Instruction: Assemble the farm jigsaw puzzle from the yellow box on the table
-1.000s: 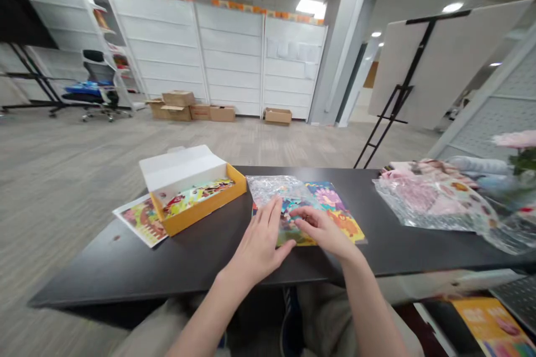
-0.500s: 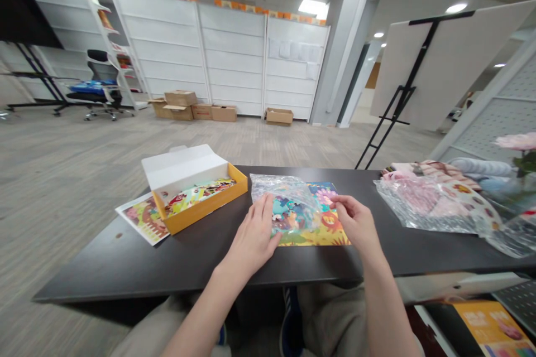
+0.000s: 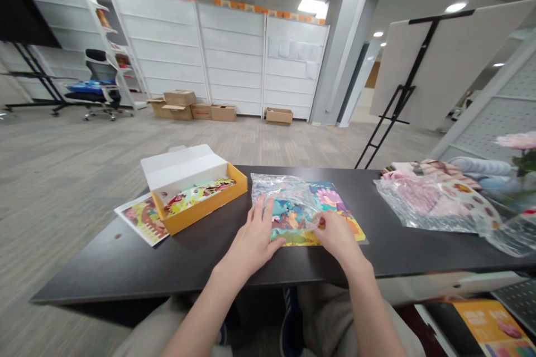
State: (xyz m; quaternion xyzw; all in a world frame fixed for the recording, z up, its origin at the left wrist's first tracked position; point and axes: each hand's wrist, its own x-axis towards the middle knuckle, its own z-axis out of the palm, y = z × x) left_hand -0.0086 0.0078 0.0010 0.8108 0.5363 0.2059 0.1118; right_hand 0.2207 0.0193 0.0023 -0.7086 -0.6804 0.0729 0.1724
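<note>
A colourful jigsaw puzzle [image 3: 349, 222] with cartoon animals lies flat on the black table in front of me. Over its left part is a crinkled clear plastic bag [image 3: 280, 183]. My left hand [image 3: 254, 240] rests on the left edge of the bag and puzzle, fingers stretched and apart. With fingertips pinched together, my right hand [image 3: 335, 234] grips the bag's right edge above the puzzle. The puzzle's lower middle is partly covered by this hand.
Left of the puzzle stands an open yellow box [image 3: 209, 209] holding printed pieces, with a picture sheet [image 3: 144, 223] partly under it. To the right lie a plastic-wrapped pink bundle [image 3: 431, 201] and folded cloths. The table's [image 3: 167, 273] front edge runs just above my lap.
My right hand has moved left and down from the puzzle's right side to the bag's edge. The puzzle's right side is more exposed. My left hand has stayed nearly still.
</note>
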